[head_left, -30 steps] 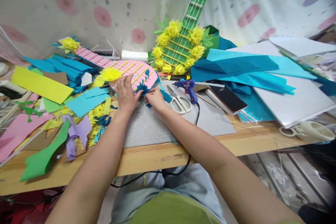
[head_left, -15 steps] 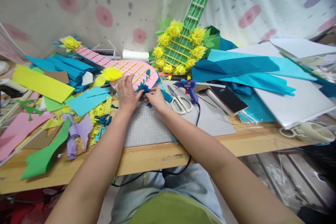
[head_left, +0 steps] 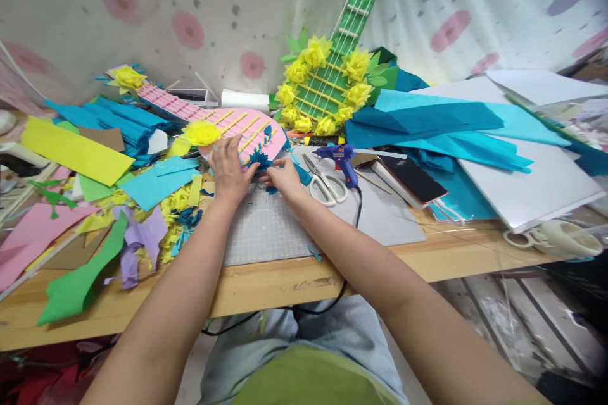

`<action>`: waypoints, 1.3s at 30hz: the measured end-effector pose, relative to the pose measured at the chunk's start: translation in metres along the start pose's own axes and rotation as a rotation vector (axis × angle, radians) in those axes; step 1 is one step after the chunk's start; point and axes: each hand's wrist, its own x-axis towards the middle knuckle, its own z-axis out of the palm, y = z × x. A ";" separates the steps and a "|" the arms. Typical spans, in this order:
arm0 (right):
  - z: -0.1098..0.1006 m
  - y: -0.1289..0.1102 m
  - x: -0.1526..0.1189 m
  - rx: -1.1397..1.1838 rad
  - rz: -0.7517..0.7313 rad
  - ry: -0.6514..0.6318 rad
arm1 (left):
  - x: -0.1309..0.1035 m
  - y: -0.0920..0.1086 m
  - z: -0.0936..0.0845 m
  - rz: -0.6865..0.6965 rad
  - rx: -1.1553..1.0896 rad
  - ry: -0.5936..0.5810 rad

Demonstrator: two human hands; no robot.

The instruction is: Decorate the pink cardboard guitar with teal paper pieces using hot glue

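A pink paper guitar (head_left: 274, 147) with yellow strips lies on the table. Its lower edge carries a dark blue fringed paper flower (head_left: 259, 158). My left hand (head_left: 230, 171) rests on the guitar body with fingers stretched out, its thumb at the flower's edge. From the other side, my right hand (head_left: 285, 178) has its fingers bent together in a pinch at the flower; the exact contact is partly hidden. Beside the right hand, white-handled scissors (head_left: 327, 186) lie with blades slightly apart. A blue glue gun (head_left: 342, 159) sits just beyond them.
A grey cutting mat (head_left: 266, 228) lies under my hands. Behind stands a green paper guitar (head_left: 349, 44) with yellow flowers. Paper scraps, including a yellow sheet (head_left: 76, 150), crowd the left. Blue paper (head_left: 427, 123), a phone (head_left: 413, 177) and a cup (head_left: 565, 239) are on the right.
My right hand has shifted slightly to the right and its fingers have lifted a little at the blue flower. My left hand has stayed in place on the guitar.
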 end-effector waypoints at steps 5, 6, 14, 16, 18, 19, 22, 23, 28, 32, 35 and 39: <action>-0.001 -0.005 -0.002 0.034 0.032 -0.002 | 0.000 -0.001 0.000 -0.008 0.003 -0.012; -0.001 -0.006 -0.002 0.034 0.036 0.000 | 0.000 -0.001 0.000 -0.009 0.005 -0.020; -0.003 -0.007 -0.001 -0.016 0.006 0.010 | -0.004 0.001 -0.005 0.060 0.019 -0.085; -0.003 -0.006 0.000 -0.041 -0.002 0.006 | -0.005 0.000 -0.004 0.080 0.029 -0.100; -0.004 -0.003 0.002 -0.091 -0.028 0.003 | -0.005 0.000 -0.002 0.081 0.041 -0.097; -0.004 -0.002 0.003 -0.125 -0.051 0.002 | -0.005 0.001 -0.001 0.078 0.046 -0.092; -0.005 0.002 0.003 -0.215 -0.135 0.011 | -0.004 0.003 0.001 0.073 0.049 -0.080; -0.006 0.002 0.002 -0.239 -0.164 0.021 | -0.004 0.004 0.001 0.071 0.047 -0.078; -0.009 0.000 -0.006 -0.313 -0.274 0.048 | -0.004 0.008 0.002 0.065 0.039 -0.071; -0.010 -0.003 -0.009 -0.321 -0.301 0.044 | -0.004 0.007 0.003 0.075 0.055 -0.068; -0.010 -0.003 -0.009 -0.311 -0.302 0.043 | -0.004 0.007 0.004 0.080 0.048 -0.065; -0.010 -0.004 -0.009 -0.304 -0.301 0.040 | -0.003 0.006 0.003 0.075 0.033 -0.065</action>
